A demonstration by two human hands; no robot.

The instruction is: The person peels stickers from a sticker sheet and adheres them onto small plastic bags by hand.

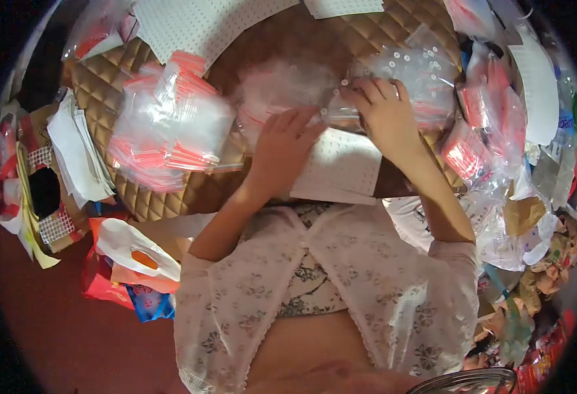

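Observation:
My left hand [280, 152] reaches over the near edge of a middle pile of clear zip bags [272, 82] with red strips. Its fingers are stretched out, and whether a bag lies under them is hard to see. My right hand [388, 119] is above the near left side of clear bags [426, 82] with small white rings scattered on them. Its fingers are bent and apart, with no object visible between them. Between the hands, closest to my body, lies a white sheet [344, 167] with rows of small printed marks.
A large heap of red-striped zip bags [170, 121] covers the left of the brown quilted surface [154, 207]. Printed white sheets [196, 26] lie at the back. Bundled bags [475, 141] crowd the right; folded papers [78, 151] and a carrier bag [131, 246] are left.

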